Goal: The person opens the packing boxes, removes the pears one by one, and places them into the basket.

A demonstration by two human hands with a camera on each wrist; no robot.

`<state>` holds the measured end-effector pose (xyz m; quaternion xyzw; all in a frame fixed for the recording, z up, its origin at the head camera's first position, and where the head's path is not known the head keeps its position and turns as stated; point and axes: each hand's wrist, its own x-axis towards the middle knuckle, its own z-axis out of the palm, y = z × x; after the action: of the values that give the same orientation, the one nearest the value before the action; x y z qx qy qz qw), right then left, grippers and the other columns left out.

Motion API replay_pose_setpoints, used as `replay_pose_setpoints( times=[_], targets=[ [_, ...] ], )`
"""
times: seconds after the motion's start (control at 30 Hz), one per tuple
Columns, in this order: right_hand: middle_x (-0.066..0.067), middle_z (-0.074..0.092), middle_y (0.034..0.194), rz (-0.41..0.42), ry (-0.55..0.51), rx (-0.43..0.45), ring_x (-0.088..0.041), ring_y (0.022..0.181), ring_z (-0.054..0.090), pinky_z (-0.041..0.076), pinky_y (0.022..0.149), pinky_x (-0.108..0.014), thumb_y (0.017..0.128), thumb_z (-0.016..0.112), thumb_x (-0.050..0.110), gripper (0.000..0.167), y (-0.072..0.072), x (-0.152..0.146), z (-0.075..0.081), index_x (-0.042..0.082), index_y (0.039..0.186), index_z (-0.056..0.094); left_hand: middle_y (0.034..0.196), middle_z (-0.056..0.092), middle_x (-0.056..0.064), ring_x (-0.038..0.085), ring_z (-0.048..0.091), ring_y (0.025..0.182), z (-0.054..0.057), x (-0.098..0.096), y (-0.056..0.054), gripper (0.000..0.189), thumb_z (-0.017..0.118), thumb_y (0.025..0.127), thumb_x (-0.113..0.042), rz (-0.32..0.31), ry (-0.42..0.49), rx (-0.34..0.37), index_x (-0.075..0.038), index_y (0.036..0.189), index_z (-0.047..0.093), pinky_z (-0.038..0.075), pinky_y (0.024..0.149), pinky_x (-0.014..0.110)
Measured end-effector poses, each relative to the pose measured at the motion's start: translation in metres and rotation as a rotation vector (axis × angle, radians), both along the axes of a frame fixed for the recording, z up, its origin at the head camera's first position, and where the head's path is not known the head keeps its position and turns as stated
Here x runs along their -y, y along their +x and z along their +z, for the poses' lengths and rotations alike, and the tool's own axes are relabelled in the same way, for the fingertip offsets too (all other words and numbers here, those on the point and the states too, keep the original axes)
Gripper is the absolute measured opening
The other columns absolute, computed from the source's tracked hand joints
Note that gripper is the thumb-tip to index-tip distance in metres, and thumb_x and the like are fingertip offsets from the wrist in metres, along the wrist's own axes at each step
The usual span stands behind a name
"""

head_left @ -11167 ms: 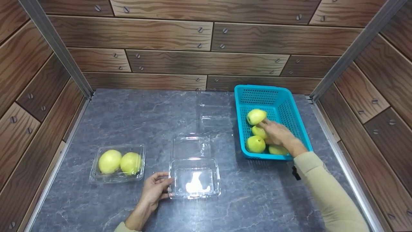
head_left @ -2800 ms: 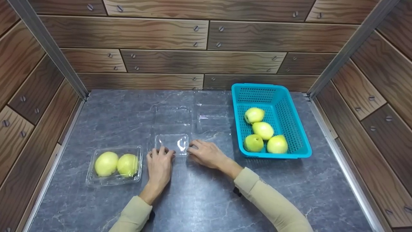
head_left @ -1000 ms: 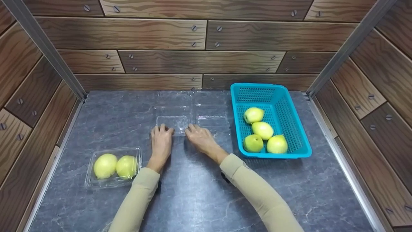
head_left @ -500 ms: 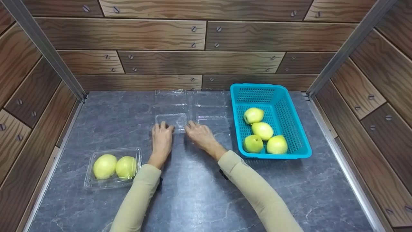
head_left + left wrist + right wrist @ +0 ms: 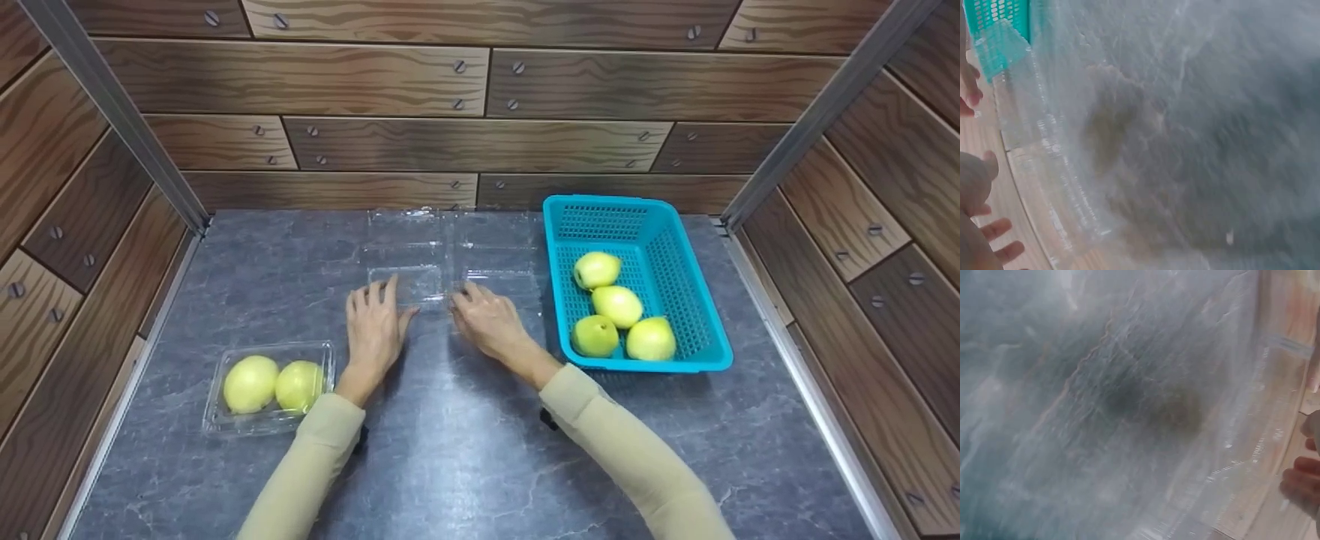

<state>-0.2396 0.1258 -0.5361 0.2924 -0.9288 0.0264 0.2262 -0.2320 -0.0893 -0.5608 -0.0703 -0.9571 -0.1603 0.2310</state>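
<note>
Clear plastic container [image 5: 411,283] lies unfolded just beyond both hands in the head view, beside a second container [image 5: 496,259]. The left hand [image 5: 375,324] has fingers loosely spread, the right hand [image 5: 487,321] fingers loosely bent; neither grips it, though contact is unclear. In the left wrist view, relaxed fingers are cut off. In the right wrist view, blur obscures its outline.

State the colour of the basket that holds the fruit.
The basket is turquoise blue, clearest in the head view.
</note>
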Motion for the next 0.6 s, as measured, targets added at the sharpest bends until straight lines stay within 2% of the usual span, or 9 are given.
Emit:
replay_pose_setpoints(
  times=[0.2, 0.33, 0.6],
  targets=[
    [-0.005, 0.073, 0.105, -0.032, -0.017, -0.094, -0.021, 0.084, 0.071, 0.063, 0.055, -0.031, 0.092, 0.080, 0.029, 0.023, 0.018, -0.023, 0.007, 0.012, 0.107, 0.074, 0.142, 0.063, 0.023, 0.046, 0.058, 0.129, 0.011, 0.016, 0.020, 0.075, 0.069, 0.094, -0.061, 0.021, -0.080, 0.100, -0.011, 0.149, 0.056, 0.046, 0.117, 0.063],
    [-0.004, 0.074, 0.104, -0.042, -0.026, -0.130, -0.020, 0.088, 0.071, 0.064, 0.059, -0.030, 0.089, 0.084, 0.030, 0.025, 0.030, -0.039, 0.011, 0.015, 0.106, 0.075, 0.142, 0.062, 0.024, 0.047, 0.058, 0.130, 0.016, 0.030, 0.035, 0.077, 0.071, 0.091, -0.065, 0.023, -0.132, 0.115, -0.012, 0.145, 0.060, 0.047, 0.115, 0.065],
    [-0.004, 0.075, 0.102, -0.031, -0.098, -0.171, -0.021, 0.091, 0.072, 0.066, 0.067, -0.030, 0.086, 0.087, 0.028, 0.026, 0.054, -0.077, 0.019, 0.015, 0.107, 0.078, 0.147, 0.059, 0.025, 0.050, 0.054, 0.135, 0.022, 0.065, 0.060, 0.089, 0.076, 0.084, -0.071, 0.044, -0.180, 0.183, -0.013, 0.149, 0.057, 0.044, 0.118, 0.070]
  ],
)
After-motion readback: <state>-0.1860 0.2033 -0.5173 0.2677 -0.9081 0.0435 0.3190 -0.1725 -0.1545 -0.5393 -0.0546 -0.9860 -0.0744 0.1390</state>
